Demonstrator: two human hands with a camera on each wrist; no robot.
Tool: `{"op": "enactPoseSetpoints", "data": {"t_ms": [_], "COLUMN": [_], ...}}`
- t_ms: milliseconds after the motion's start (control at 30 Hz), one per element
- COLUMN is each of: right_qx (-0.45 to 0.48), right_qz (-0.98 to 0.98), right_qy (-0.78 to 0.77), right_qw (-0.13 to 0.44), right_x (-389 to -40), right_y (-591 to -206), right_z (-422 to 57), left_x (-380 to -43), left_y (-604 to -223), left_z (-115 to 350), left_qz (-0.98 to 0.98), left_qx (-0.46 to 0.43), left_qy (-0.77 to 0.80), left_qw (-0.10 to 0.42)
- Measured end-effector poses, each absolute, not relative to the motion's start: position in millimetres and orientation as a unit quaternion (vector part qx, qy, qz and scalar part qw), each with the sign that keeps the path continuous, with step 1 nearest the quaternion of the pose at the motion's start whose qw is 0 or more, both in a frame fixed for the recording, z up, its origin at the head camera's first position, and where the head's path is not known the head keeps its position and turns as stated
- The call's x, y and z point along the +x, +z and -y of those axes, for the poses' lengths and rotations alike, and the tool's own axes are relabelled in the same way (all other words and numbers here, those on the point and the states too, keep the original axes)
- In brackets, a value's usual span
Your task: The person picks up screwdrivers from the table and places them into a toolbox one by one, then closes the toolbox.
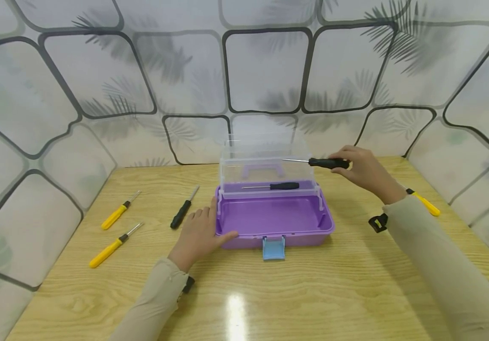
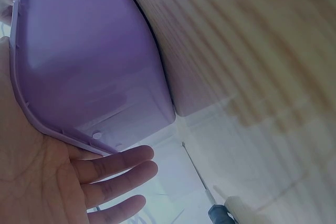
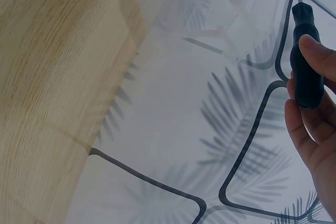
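A purple toolbox (image 1: 270,213) sits on the table with its clear lid (image 1: 236,166) raised at the back. My left hand (image 1: 199,234) rests against its left end, thumb across the front rim and fingers (image 2: 121,166) straight along the side. Above the right part of the lid, my right hand (image 1: 361,170) pinches a black-handled screwdriver (image 1: 327,163) by its handle, the shaft pointing left. Another black-handled screwdriver (image 1: 285,185) lies at the back of the box. Just left of my left hand, a third black-handled screwdriver (image 1: 181,213) is on the table.
Two yellow-handled screwdrivers (image 1: 114,215) lie at the table's left. A further yellow-handled screwdriver (image 1: 425,203) is partly hidden behind my right wrist. A light blue latch (image 1: 274,248) hangs open at the box's front. Patterned cloth walls (image 1: 266,71) border the back and sides.
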State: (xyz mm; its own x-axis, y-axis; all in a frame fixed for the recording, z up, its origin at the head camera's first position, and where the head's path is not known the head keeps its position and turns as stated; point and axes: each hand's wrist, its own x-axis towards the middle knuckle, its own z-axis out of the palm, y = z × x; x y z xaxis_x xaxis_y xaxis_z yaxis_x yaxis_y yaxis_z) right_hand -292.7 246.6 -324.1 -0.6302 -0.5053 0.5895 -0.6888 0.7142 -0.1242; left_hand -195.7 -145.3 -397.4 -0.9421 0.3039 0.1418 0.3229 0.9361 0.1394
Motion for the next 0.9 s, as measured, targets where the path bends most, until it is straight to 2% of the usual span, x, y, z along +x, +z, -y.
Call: {"op": "enactPoseSetpoints", "data": {"t_ms": [900], "right_qx": [0.35], "right_qz": [0.893], "right_qy": [0.178], "right_qw": [0.219], "right_x": [-298.2], "right_y": [-320.6], "right_z": [-227.5], "left_x": [-194.7], "left_y": [-395.6], "left_z": [145.1], "left_qz": [0.982], "left_qx": [-0.158], "left_qy": [-0.091], "left_qw": [0.052]}}
